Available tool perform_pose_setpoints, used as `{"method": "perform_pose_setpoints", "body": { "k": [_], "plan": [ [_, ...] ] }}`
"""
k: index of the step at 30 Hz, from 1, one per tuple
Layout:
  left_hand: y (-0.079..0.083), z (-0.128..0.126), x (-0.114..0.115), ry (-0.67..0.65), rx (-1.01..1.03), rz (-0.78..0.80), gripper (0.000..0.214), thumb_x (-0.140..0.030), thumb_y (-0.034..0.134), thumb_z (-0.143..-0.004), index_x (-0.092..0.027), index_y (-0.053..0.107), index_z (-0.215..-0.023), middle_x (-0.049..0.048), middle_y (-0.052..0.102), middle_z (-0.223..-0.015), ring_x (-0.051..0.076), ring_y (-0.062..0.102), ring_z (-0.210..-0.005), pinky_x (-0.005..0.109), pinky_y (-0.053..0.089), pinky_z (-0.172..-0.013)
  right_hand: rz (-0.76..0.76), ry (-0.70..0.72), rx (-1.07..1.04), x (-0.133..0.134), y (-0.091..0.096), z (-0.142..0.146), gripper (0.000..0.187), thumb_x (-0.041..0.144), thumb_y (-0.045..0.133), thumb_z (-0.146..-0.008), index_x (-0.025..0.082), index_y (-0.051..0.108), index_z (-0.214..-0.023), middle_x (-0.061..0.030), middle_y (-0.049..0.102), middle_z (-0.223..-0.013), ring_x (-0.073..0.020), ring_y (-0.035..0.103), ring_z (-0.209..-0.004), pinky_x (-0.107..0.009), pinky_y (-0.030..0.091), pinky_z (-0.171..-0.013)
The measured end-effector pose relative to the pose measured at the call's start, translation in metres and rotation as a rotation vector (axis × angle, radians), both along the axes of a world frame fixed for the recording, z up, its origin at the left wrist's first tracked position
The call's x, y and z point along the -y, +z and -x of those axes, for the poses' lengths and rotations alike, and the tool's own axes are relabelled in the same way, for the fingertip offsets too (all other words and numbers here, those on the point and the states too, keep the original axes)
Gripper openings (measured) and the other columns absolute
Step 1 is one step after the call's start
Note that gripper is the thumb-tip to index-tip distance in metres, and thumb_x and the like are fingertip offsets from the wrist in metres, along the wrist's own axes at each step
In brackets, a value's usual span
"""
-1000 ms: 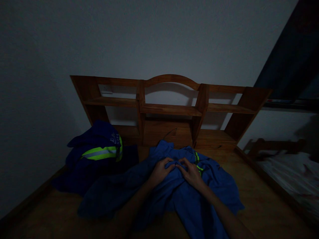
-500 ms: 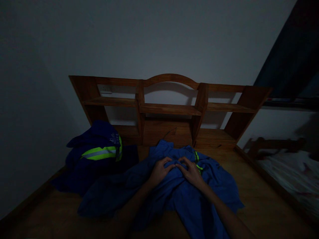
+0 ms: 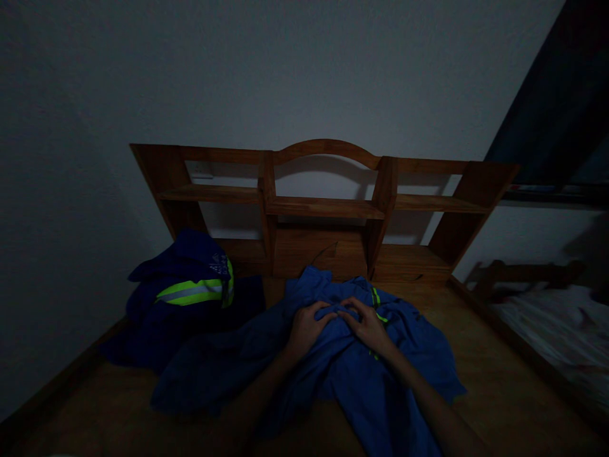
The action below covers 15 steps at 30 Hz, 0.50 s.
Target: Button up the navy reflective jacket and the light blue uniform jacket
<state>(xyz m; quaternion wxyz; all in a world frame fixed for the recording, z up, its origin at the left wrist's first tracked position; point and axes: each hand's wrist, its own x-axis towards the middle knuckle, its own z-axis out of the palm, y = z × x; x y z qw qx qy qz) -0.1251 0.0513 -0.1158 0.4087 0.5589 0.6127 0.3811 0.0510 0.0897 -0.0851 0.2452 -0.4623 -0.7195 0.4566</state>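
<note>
A blue work garment (image 3: 266,346) with lime-yellow reflective strips is spread in loose folds in front of me. My left hand (image 3: 308,327) pinches its fabric near the middle, thumb and fingers closed on a fold. Close beside it, my right hand (image 3: 366,325) grips the same area, its fingertips almost meeting those of the left. Whatever small detail lies between the fingertips is too dark to make out. To the left rests a darker blue garment (image 3: 176,317) in a heap, with a wide lime and silver band and pale lettering.
A wooden headboard shelf (image 3: 328,208) with several compartments stands against the wall behind the garments. The garments lie on a wooden surface (image 3: 431,301) with a raised edge on the right. Beyond that edge is pale bedding (image 3: 556,330) beside a dark wooden frame.
Both hands stay on the same part of the blue garment. The fingers shift slightly, and a bit more lime strip shows beneath my right wrist.
</note>
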Motion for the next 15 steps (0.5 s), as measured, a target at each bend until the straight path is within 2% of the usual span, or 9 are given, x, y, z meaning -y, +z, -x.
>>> {"method": "perform_pose_setpoints", "body": {
  "k": [5, 9, 15],
  "plan": [
    [0.0004, -0.0022, 0.0032, 0.039, -0.104, -0.003, 0.026, -0.045, 0.057, -0.080, -0.025, 0.067, -0.095, 0.0022, 0.071, -0.095, 0.020, 0.066, -0.087, 0.028, 0.047, -0.080, 0.018, -0.043, -0.065, -0.0009, -0.0061, 0.0015, 0.021, 0.038, 0.055, -0.084, 0.021, 0.058, -0.096, -0.0025, 0.064, -0.095, -0.0176, 0.062, -0.090, -0.029, 0.049, -0.082],
    [0.0002, -0.0026, 0.0043, 0.001, -0.187, -0.030, 0.024, -0.043, 0.054, -0.084, -0.026, 0.066, -0.096, 0.0020, 0.071, -0.095, 0.019, 0.066, -0.085, 0.025, 0.046, -0.078, 0.016, -0.067, -0.058, -0.0011, -0.0066, 0.0021, 0.022, 0.038, 0.057, -0.083, 0.020, 0.059, -0.095, -0.0027, 0.065, -0.094, -0.0179, 0.062, -0.090, -0.031, 0.049, -0.082],
    [-0.0010, -0.0029, 0.0055, -0.008, -0.180, -0.080, 0.021, -0.039, 0.054, -0.084, -0.027, 0.067, -0.095, 0.0031, 0.072, -0.090, 0.019, 0.066, -0.081, 0.025, 0.046, -0.076, 0.009, 0.013, -0.059, -0.0013, -0.0012, 0.0021, 0.027, 0.035, 0.054, -0.086, 0.024, 0.060, -0.109, -0.0039, 0.064, -0.108, -0.0188, 0.060, -0.100, -0.033, 0.047, -0.090]
  ]
}}
